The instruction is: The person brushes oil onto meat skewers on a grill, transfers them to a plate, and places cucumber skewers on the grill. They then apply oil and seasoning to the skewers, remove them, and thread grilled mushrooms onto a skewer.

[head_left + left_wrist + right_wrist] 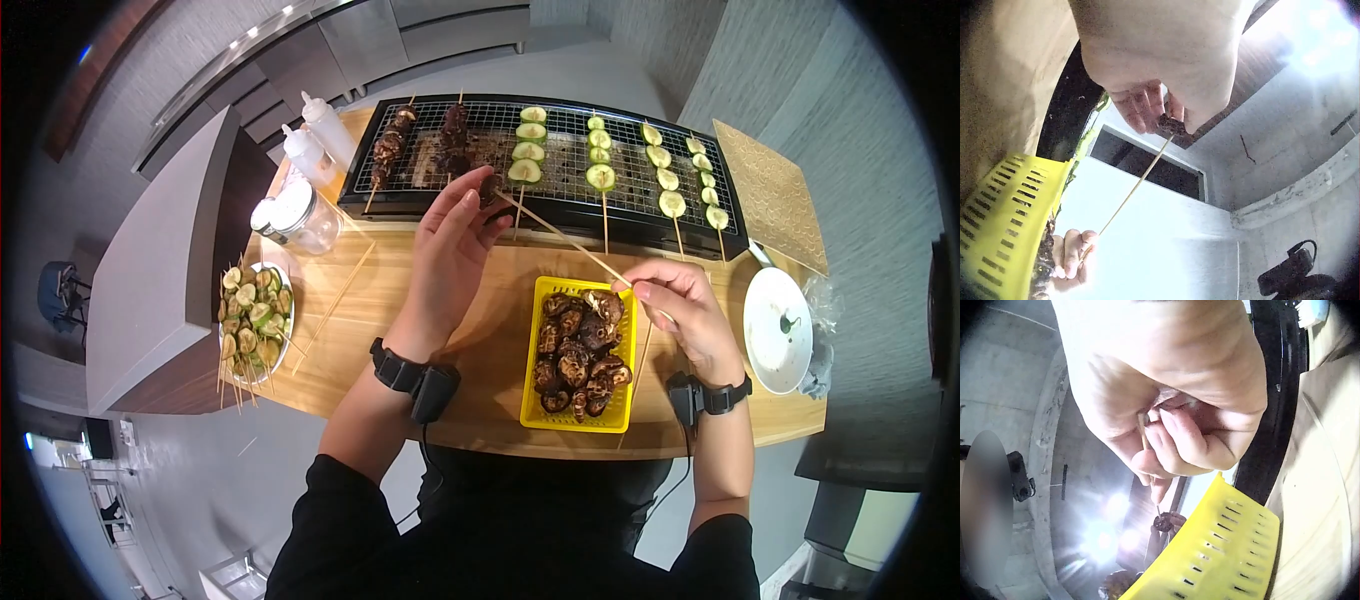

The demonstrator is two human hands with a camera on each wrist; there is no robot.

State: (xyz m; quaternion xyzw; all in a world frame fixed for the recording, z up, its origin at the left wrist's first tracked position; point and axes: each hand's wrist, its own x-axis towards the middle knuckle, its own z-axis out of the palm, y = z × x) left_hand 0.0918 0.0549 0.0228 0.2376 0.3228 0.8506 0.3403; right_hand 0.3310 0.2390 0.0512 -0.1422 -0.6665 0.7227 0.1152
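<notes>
My left hand (450, 250) holds a dark mushroom (488, 190) between thumb and fingers, above the near edge of the grill. A thin wooden skewer (560, 234) slants from this mushroom down to my right hand (690, 312), which pinches it near its other end. In the left wrist view the mushroom (1171, 125) sits at the skewer's tip; how deep the tip goes is hidden. Below the skewer, a yellow slotted basket (529, 370) holds several dark, scored mushrooms (575, 360). My right hand is just over the basket's right rim.
Behind stands a black grill (550, 212) bearing mushroom skewers and cucumber-slice skewers. A plate of skewered slices (258, 315), a glass jar (318, 232) and squeeze bottles (328, 130) are at left. Loose skewers (335, 305) lie on the table. To the right is a white pan (775, 350).
</notes>
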